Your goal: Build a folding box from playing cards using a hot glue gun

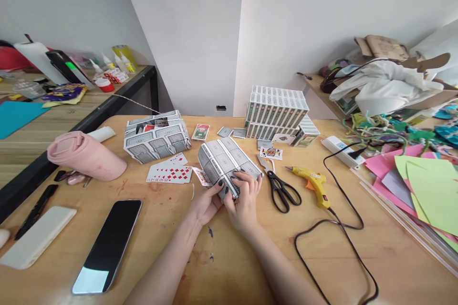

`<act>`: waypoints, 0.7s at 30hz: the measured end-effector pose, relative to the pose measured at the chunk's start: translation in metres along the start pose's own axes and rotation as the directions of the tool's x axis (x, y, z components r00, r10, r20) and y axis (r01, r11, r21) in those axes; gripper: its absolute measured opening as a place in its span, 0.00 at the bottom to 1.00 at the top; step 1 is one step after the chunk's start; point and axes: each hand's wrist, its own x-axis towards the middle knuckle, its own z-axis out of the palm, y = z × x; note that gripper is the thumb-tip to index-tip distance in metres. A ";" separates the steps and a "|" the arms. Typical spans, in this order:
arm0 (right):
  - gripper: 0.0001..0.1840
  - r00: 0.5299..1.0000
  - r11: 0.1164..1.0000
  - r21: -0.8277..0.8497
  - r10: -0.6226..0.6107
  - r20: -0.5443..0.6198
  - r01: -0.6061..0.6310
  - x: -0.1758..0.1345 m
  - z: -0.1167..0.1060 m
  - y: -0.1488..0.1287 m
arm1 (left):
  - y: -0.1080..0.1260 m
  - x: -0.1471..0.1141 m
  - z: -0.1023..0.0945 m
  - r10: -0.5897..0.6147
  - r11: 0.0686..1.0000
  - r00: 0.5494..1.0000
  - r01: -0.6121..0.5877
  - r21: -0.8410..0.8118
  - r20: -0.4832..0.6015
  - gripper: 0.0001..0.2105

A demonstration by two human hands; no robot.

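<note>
The wide pale wooden bench [229, 267] carries everything here. Toward its back stands a stacked block of boxed card decks [276, 110], and left of centre sits a finished boxy structure of glued grey-backed playing cards [156, 141].

In the middle, near the front edge, lies the curved panel of grey-backed playing cards joined edge to edge [225, 162]. Its near end is raised off the bench between both hands. It looks very light and thin, stiff only along each card, apt to fold or split at the glued seams, with glossy, slippery faces. A hold at the edges, spread over several cards, seems safest.

The left hand [205, 205] pinches the near left corner. The right hand [245, 200] is curled over the near right edge.

Just right lie black-handled scissors [282, 190] and a yellow corded glue gun [315, 183].
</note>
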 end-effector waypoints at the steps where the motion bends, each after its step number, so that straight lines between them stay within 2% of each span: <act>1: 0.11 1.000 1.000 0.001 -0.005 0.001 0.005 0.000 0.000 0.001 | -0.001 0.000 0.000 -0.003 1.000 1.000 0.003 -0.009 -0.010 0.03; 7: 0.11 1.000 1.000 0.013 -0.016 0.012 0.016 0.002 -0.002 0.004 | -0.003 -0.001 0.007 -0.012 0.998 0.998 0.008 -0.054 -0.069 0.03; 21: 0.11 0.999 1.000 0.018 -0.026 0.026 0.026 0.003 -0.005 0.006 | -0.003 -0.001 0.008 -0.021 0.994 0.995 0.011 -0.109 -0.099 0.03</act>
